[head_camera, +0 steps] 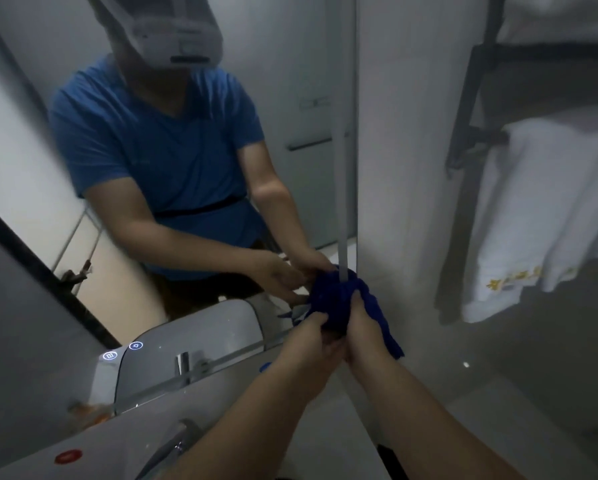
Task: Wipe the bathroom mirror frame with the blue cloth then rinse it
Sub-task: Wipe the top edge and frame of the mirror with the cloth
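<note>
Dark blue cloth (pixel 377 317) bunched at lower right corner of wall mirror (pixel 344 185), against its right edge; loose tail hangs down right side. Left hand (pixel 308 341) and right hand (pixel 363 334) together, fingers curled, both gripping cloth from below. Forearms converge upward from bottom edge. White towel (pixel 533 209) on dark rack (pixel 470 126), right. Chrome faucet (pixel 173 448) lower left.

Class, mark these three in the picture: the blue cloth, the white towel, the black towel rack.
blue cloth (pixel 380 320): head view, its dangling right fold
white towel (pixel 533 202): head view, middle of the hanging part
black towel rack (pixel 465 98): head view, its slanted upright
</note>
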`<move>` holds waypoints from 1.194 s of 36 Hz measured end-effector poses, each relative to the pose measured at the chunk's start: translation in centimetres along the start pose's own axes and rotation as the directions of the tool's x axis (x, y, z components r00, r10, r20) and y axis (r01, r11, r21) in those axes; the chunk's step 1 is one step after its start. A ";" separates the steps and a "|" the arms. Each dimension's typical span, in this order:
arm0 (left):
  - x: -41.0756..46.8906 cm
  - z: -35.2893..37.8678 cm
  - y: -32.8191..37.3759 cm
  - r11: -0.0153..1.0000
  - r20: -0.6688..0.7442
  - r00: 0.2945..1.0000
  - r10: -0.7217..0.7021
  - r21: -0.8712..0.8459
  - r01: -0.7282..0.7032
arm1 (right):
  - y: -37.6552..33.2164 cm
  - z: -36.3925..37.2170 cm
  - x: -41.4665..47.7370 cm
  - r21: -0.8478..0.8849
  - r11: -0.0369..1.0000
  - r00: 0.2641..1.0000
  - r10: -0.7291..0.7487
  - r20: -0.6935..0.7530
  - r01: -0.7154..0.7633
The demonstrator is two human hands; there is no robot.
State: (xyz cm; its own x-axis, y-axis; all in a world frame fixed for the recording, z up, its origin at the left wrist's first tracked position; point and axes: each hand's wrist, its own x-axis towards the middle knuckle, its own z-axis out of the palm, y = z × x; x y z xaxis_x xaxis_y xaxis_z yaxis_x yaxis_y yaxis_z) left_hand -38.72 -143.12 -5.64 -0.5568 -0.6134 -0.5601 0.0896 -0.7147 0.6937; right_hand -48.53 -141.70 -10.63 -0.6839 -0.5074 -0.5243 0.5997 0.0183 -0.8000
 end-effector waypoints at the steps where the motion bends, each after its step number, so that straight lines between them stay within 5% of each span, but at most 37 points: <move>1: -1.1 0.1 1.2 0.994 -0.007 1.000 0.017 0.110 -0.016 | -0.5 0.7 0.1 0.018 1.000 0.999 -0.010 -0.053 0.011; 5: -6.0 0.0 8.0 0.725 0.071 0.925 0.373 0.600 -0.338 | -2.7 1.0 -0.9 -0.248 0.958 0.953 -0.199 -0.229 0.141; 7: -9.0 -0.6 12.1 0.398 0.265 0.768 0.583 0.731 -0.554 | -4.3 1.4 -1.7 -0.251 0.929 0.913 -0.331 -0.237 0.271; 9: -12.4 -1.5 16.0 0.001 0.465 0.534 0.706 0.754 -0.657 | -6.5 2.4 -3.0 -0.172 0.835 0.816 -0.549 -0.182 0.524; 12: -16.7 -2.7 22.1 -0.505 0.644 0.181 0.743 0.717 -0.480 | -10.7 4.4 -5.6 -0.008 0.709 0.708 -0.705 -0.042 0.706; 14: -17.7 -3.8 26.3 -0.665 0.698 0.032 0.715 0.694 -0.278 | -13.0 5.3 -6.3 0.032 0.729 0.730 -0.684 0.001 0.684; 17: -17.7 -6.1 31.9 -0.693 0.686 -0.102 0.721 0.714 -0.099 | -13.8 5.3 -6.0 -0.003 0.827 0.827 -0.562 0.000 0.562; 22: -16.1 -9.4 36.8 -0.788 0.782 -0.131 0.609 0.616 0.012 | -9.3 3.7 -3.2 -0.243 0.738 0.748 -0.660 -0.066 0.629; 26: -15.0 -10.2 37.1 -0.857 0.850 -0.226 0.477 0.506 0.097 | -5.0 2.6 -0.8 -0.292 0.775 0.782 -0.611 -0.122 0.560; 30: -15.1 -9.5 36.4 -0.851 0.860 -0.212 0.464 0.500 0.161 | -1.6 1.4 0.6 -0.280 0.856 0.851 -0.491 -0.185 0.434; 34: -15.7 -9.2 35.7 -0.856 0.881 -0.190 0.433 0.468 0.218 | -2.0 2.5 0.6 -0.357 0.844 0.822 -0.503 -0.266 0.400; 37: -16.4 -8.5 35.1 -0.852 0.892 -0.238 0.384 0.442 0.281 | -3.9 3.9 -0.8 -0.452 0.843 0.834 -0.455 -0.312 0.291; 43: -16.3 -8.2 35.1 -0.839 0.902 -0.297 0.314 0.410 0.359 | -14.1 8.2 -9.2 -0.468 0.647 0.645 -0.740 -0.192 0.603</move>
State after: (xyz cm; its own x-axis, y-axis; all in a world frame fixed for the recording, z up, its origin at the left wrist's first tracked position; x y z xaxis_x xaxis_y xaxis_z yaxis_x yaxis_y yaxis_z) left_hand -19.74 -160.97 24.06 -0.5512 0.2610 0.7925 -0.6135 0.5169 -0.5970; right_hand -47.29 -144.36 7.91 -0.9645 -0.1753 0.1975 -0.2184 0.1089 -0.9698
